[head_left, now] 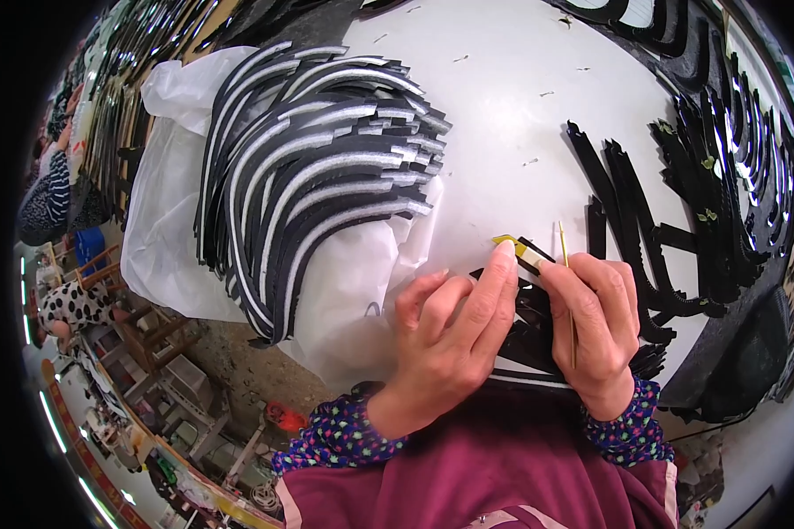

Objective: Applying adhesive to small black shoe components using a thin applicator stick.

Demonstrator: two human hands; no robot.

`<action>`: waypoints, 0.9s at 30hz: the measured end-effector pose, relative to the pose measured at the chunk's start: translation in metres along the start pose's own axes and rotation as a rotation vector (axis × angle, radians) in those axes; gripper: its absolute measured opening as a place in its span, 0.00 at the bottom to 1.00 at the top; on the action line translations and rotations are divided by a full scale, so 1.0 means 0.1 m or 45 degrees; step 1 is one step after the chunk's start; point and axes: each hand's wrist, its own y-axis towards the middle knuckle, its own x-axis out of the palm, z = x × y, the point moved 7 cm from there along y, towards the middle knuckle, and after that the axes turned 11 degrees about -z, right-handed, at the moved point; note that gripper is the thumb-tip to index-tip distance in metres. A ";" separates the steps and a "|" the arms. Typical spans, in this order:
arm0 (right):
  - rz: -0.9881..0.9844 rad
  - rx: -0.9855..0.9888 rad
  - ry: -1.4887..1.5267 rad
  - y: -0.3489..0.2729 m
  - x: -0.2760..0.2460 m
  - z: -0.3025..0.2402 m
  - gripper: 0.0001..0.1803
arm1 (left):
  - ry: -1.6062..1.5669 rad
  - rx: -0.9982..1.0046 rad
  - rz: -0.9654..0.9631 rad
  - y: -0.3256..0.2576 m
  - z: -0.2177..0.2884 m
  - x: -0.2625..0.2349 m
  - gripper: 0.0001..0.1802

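Over the near edge of the white table [494, 159], my left hand [459, 331] has its fingers drawn together, their tips pinching the yellow end of a small yellow-and-white strip [530, 257]. My right hand [595, 317] grips the pale end of that strip between thumb and forefinger. A thin yellowish stick [563, 238] is also held in the right hand, standing up past the knuckles and running down along the palm. Behind the strip shows a narrow black piece [529, 244]. Glossy black curved pieces [538, 313] lie below and between my hands, partly hidden by them.
Left of my hands, a fanned pile of curved black-and-white strips [326, 150] rests on white plastic sheeting [172, 220]. On the right lie many black toothed strips [631, 212]. Wooden stools [154, 339] stand on the floor at left, where other people [75, 304] sit.
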 end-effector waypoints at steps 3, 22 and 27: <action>-0.003 -0.004 -0.003 0.00 0.00 0.00 0.19 | 0.020 -0.013 0.002 0.01 0.00 -0.01 0.16; -0.014 0.011 0.019 -0.01 0.00 0.01 0.20 | 0.033 -0.001 -0.007 0.04 0.00 -0.02 0.15; -0.021 0.010 0.025 -0.01 0.00 0.01 0.20 | 0.025 0.001 -0.010 0.04 0.00 -0.02 0.15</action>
